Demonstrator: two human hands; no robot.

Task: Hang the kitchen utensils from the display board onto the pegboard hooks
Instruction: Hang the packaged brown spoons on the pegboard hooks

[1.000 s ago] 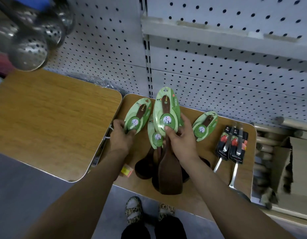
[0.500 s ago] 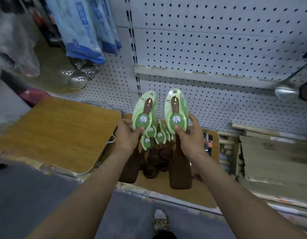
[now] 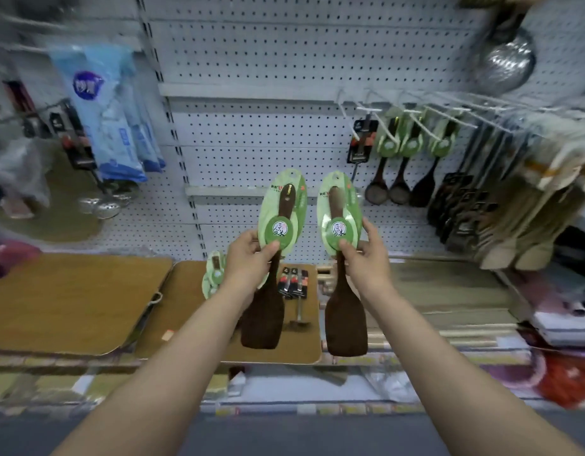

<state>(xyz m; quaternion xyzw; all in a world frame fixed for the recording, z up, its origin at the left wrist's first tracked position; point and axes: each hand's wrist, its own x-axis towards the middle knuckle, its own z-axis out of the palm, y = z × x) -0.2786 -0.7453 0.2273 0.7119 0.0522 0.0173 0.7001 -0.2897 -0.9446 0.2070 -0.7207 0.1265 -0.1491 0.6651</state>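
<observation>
1. Spatulas with green cards are held upright before the pegboard (image 3: 268, 133), above the wooden board (image 3: 192, 317).
2. One spatula (image 3: 263, 311) is pinched by the left hand (image 3: 248, 261).
3. The other spatula (image 3: 345, 319) is pinched by the right hand (image 3: 366, 258).

A shop: pegboard wall (image 3: 284, 60) with hooks (image 3: 416, 110) of packaged utensils (image 3: 413, 143)

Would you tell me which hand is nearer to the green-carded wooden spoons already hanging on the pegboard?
Right. The right hand, holding a spatula, sits below and left of the hanging spoons; the left hand, with its own spatula, is farther left.
</observation>
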